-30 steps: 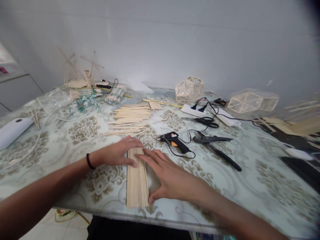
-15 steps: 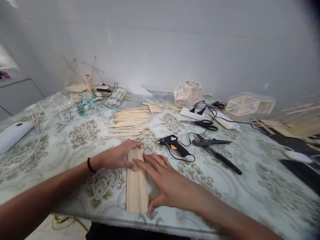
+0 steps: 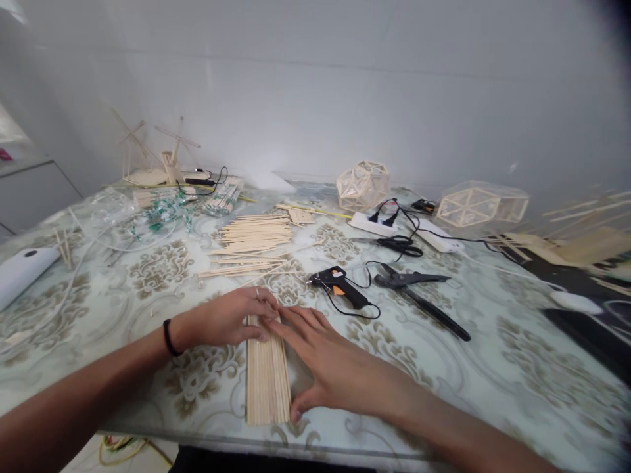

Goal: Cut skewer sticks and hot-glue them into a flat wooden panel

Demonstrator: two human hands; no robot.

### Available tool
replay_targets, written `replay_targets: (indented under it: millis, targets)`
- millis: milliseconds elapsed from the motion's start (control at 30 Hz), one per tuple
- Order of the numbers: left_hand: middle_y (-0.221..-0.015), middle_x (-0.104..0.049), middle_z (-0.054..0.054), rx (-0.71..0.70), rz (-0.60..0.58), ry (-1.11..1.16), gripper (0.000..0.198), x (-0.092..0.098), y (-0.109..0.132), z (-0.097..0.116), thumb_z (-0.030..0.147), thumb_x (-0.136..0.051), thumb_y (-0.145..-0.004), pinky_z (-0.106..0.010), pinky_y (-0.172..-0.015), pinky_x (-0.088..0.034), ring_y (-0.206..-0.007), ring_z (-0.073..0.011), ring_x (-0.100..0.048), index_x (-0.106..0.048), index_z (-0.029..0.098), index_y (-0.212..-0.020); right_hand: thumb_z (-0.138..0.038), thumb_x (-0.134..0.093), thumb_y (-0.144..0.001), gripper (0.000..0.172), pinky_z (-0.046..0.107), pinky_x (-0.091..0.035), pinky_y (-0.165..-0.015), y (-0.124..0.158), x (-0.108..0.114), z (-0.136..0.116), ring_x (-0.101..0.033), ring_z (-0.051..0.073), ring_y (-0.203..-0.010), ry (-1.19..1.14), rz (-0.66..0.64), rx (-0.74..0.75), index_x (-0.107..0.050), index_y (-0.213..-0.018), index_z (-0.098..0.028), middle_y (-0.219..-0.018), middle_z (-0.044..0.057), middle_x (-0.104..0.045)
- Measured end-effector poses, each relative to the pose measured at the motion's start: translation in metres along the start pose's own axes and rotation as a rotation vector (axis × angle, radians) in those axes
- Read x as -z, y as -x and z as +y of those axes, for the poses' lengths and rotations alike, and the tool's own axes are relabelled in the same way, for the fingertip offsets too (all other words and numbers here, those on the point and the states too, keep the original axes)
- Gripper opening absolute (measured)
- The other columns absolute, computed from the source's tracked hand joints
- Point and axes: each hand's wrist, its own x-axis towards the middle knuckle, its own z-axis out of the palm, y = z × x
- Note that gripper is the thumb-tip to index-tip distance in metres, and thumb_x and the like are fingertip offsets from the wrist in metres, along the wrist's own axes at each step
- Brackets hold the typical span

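A flat row of thin wooden sticks [image 3: 267, 387], laid tightly side by side, lies lengthwise on the table in front of me. My left hand [image 3: 234, 317] is bent over its far end, the fingers across the tips and the thumb on top of the sticks. Along the right edge rests my right hand [image 3: 320, 358], its fingers stretched toward the far end and its thumb at the near right corner. The fingertips of both hands meet near the far end, which they partly hide. A black glue gun [image 3: 340, 286] lies just beyond my right hand.
Loose sticks [image 3: 256, 233] lie in a pile behind the row. To the right are long-handled cutters [image 3: 421, 299], black scissors [image 3: 399, 244] and a white power strip [image 3: 373, 225] with cables. Stick-framed models [image 3: 363, 186] stand along the wall. Plastic wrappers [image 3: 165, 207] lie at back left.
My left hand's fingers have curled down over the far end of the sticks, closer to my right fingertips. My right hand stays along the edge. The view has shifted slightly.
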Motion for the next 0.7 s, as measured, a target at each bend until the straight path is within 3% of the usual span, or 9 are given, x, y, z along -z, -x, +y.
replay_targets:
  millis: [100,200,333,467,600,700]
  targets:
    - [-0.134,-0.067,-0.011,-0.008,-0.016,-0.041,0.023,0.000,0.001,0.004,0.031,-0.070,-0.097,-0.042,-0.110,-0.049,-0.125,-0.0266,-0.063,-0.075,0.023,-0.118,-0.058,-0.090,-0.069,0.103,0.057,-0.028,-0.121,0.000,0.001,0.000,-0.029,0.040,-0.151,0.001,0.013,0.003,-0.044,-0.152,-0.017,-0.160,0.021,-0.041]
    - [-0.134,-0.066,-0.012,0.023,-0.020,-0.101,0.032,-0.004,0.001,0.009,0.042,-0.075,-0.094,-0.044,-0.110,-0.049,-0.124,-0.0289,-0.063,-0.074,0.021,-0.118,-0.063,-0.088,-0.067,0.082,0.057,-0.032,-0.120,0.000,0.002,0.000,-0.031,0.041,-0.149,0.009,0.031,0.007,-0.061,-0.125,-0.012,-0.154,0.024,-0.047]
    - [-0.128,-0.064,-0.017,0.081,-0.024,-0.210,0.051,-0.011,-0.004,0.018,0.050,-0.082,-0.085,-0.047,-0.106,-0.050,-0.119,-0.0333,-0.062,-0.066,0.013,-0.116,-0.066,-0.090,-0.062,0.075,0.058,-0.040,-0.112,-0.003,0.000,-0.001,-0.045,0.043,-0.135,0.064,0.077,-0.006,-0.063,-0.108,-0.013,-0.139,0.024,-0.055]
    - [-0.117,-0.061,-0.014,0.154,-0.103,-0.262,0.060,-0.010,-0.017,0.023,0.050,-0.090,-0.075,-0.043,-0.092,-0.053,-0.105,-0.0309,-0.062,-0.060,0.013,-0.111,-0.067,-0.090,-0.060,0.074,0.056,-0.046,-0.104,-0.003,-0.001,-0.001,-0.051,0.040,-0.121,0.100,0.074,-0.023,-0.062,-0.103,-0.014,-0.123,0.018,-0.059]
    - [-0.113,-0.059,-0.010,0.160,-0.148,-0.256,0.056,-0.007,-0.024,0.020,0.051,-0.091,-0.072,-0.039,-0.085,-0.052,-0.095,-0.0277,-0.062,-0.060,0.016,-0.104,-0.068,-0.088,-0.064,0.073,0.056,-0.046,-0.102,0.000,-0.002,0.002,-0.049,0.038,-0.117,0.075,0.068,-0.017,-0.061,-0.105,-0.013,-0.120,0.017,-0.056]
    - [-0.117,-0.060,-0.008,0.052,-0.109,-0.098,0.041,-0.007,-0.022,0.015,0.050,-0.083,-0.083,-0.038,-0.095,-0.049,-0.107,-0.0274,-0.061,-0.067,0.019,-0.104,-0.070,-0.086,-0.064,0.071,0.055,-0.047,-0.101,0.003,-0.006,0.004,-0.049,0.036,-0.114,0.009,0.077,-0.036,-0.059,-0.101,-0.016,-0.116,0.014,-0.054]
